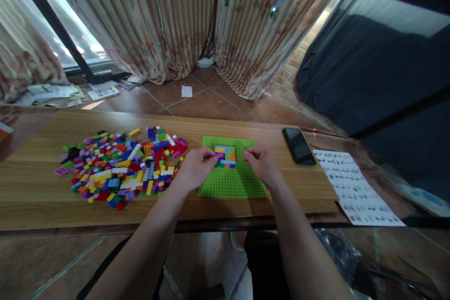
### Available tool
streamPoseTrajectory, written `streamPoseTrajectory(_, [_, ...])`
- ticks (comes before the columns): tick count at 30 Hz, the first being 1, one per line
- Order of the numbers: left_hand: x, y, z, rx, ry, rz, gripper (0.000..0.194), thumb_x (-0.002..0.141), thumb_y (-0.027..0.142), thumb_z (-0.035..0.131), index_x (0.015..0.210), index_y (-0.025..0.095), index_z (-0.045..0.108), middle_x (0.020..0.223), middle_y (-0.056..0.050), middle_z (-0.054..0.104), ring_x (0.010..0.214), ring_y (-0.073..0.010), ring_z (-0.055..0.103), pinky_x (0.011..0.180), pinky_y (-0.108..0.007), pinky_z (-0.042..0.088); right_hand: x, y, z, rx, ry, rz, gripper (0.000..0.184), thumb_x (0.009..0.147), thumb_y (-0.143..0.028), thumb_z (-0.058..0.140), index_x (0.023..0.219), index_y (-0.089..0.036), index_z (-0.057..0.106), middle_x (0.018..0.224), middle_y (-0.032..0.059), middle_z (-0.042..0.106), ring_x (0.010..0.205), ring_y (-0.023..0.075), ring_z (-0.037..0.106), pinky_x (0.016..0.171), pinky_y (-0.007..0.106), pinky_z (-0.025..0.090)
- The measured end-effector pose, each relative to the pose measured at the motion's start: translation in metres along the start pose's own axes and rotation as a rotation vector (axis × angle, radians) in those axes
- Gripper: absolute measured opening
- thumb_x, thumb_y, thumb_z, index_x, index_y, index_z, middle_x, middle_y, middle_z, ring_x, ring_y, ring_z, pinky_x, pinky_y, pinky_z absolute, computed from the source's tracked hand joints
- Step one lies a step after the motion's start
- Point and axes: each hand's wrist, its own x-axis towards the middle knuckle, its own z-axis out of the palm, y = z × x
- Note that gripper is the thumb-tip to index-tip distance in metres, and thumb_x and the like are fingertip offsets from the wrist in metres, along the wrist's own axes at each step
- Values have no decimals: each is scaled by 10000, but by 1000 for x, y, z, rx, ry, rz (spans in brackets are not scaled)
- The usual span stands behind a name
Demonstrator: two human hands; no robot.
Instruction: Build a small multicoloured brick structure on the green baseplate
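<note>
A green studded baseplate (232, 189) lies on the wooden table between my hands. On its upper middle part stands a low build of toy bricks (227, 150) in blue, yellow, orange and other colours. My left hand (198, 165) is closed in a pinch at the build's left side, with a magenta brick (219, 155) at its fingertips. Whether that brick touches the build I cannot tell. Over the right part of the baseplate, apart from the build, my right hand (263, 164) has its fingers pinched together. Anything between those fingers is hidden.
A wide pile of loose, many-coloured bricks (119, 168) covers the left of the table (31, 187). To the right lie a black phone (298, 146) and a white sheet with small pictures (355, 187), which overhangs the table's edge. Curtains (168, 33) hang beyond the table.
</note>
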Motion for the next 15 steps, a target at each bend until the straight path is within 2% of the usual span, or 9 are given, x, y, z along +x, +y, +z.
streamPoseTrajectory(3, [-1,4,4,-93,-26,-83,172,817,315,626,770,152,655,604,-11,650,539,-127,591,521,-225,412,-4,-2,2,-58,-114,-34,253,844,-337,542,742,-170,704,683,30,692,646,159,620,600,260,433])
streamPoseTrajectory(7, [-4,15,3,-220,-44,-215,139,802,280,649,783,142,643,581,-3,626,514,-113,568,470,-210,398,-8,-9,6,-26,-159,-25,220,834,-343,581,825,-172,719,741,32,714,671,151,625,617,251,443])
streamPoseTrajectory(12, [-8,27,-4,-425,-61,-346,124,753,223,694,800,119,646,690,-24,667,593,-107,621,473,-186,396,-9,-12,11,11,-141,32,153,772,-271,669,873,-165,713,781,33,720,702,152,636,661,265,471])
streamPoseTrajectory(15, [-9,28,-6,-494,-64,-391,147,742,227,702,822,112,656,751,-50,694,643,-117,649,485,-180,397,-10,-16,11,-20,-73,15,110,759,-234,688,852,-180,713,775,23,712,706,153,628,683,282,475])
